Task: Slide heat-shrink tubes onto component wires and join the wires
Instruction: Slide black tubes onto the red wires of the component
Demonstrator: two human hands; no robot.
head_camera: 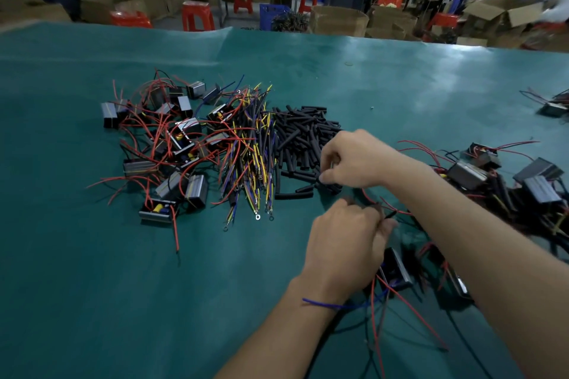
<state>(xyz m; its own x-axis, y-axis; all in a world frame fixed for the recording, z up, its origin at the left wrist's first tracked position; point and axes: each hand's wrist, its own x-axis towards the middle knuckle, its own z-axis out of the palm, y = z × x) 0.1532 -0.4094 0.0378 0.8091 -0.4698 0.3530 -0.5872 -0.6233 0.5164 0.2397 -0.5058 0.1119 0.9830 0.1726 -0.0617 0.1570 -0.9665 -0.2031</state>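
Picking a heat-shrink tube at the green bench mat (92, 286)

The tube pile (303, 144) lies centre, light, slick, easily squashed; pinch one mid-length. Right hand (354, 160) curls on its near edge, whether grasping a tube I cannot tell. Left hand (345, 243), nearer, clenches thin limp component wires (377, 317); hold them near the tip.

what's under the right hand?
Under the right hand: the near edge of the black heat-shrink tube pile on the green mat. Whatever its fingertips pinch is covered.
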